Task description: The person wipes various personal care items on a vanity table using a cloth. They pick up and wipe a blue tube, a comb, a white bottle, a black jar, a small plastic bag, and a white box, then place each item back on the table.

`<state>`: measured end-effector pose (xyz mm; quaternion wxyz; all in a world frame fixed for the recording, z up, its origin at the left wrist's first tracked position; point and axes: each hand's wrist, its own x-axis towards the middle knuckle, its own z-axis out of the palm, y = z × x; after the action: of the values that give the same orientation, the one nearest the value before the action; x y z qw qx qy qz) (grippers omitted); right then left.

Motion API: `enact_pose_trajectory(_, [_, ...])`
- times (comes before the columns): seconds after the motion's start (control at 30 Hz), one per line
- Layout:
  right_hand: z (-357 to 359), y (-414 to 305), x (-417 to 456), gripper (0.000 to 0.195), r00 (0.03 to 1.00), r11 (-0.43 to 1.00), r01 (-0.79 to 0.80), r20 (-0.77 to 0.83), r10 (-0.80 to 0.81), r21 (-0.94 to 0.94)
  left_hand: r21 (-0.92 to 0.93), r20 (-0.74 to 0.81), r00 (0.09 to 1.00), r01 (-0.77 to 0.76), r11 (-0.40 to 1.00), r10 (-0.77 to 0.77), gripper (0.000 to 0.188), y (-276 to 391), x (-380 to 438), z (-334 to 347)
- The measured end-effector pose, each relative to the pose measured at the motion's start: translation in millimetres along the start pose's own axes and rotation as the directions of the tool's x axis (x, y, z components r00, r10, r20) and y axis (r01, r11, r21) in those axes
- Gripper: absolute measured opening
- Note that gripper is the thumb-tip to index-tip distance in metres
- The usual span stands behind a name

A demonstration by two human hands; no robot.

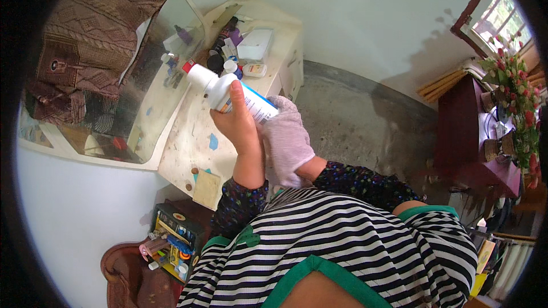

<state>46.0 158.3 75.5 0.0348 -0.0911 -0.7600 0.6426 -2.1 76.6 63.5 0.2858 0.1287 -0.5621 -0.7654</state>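
My left hand (240, 126) grips a white plastic bottle (222, 89) with a red-tipped cap and a printed label. The bottle is tilted, its cap pointing to the upper left above a cream dresser top (188, 137). A pinkish-grey cloth (289, 141) covers most of my right hand (310, 168); only the wrist side shows. The cloth is bunched against the bottle's lower end, and its tail hangs down towards my striped top. My right fingers are hidden inside the cloth.
A mirror (158, 107) stands along the dresser's left side. Small bottles, a white box (255, 45) and a square tan piece (206, 189) lie on the dresser. At right is a dark red cabinet (460, 132) with artificial flowers; a crowded box (177, 239) sits lower left.
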Motion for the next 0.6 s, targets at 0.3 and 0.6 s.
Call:
enact_pose_trajectory(0.3, [-1, 37, 31, 0.046, 0.830, 0.788, 0.520, -0.023, -0.557, -0.330, -0.076, 0.091, 0.969, -0.221, 0.972, 0.228, 0.073, 30, -32, 13])
enact_pose_trajectory(0.6, [-4, 50, 41, 0.025, 0.807, 0.813, -0.257, 0.579, -0.117, 0.523, -0.137, 0.722, 0.668, -0.116, 0.984, 0.179, 0.092, 23, -2, -10])
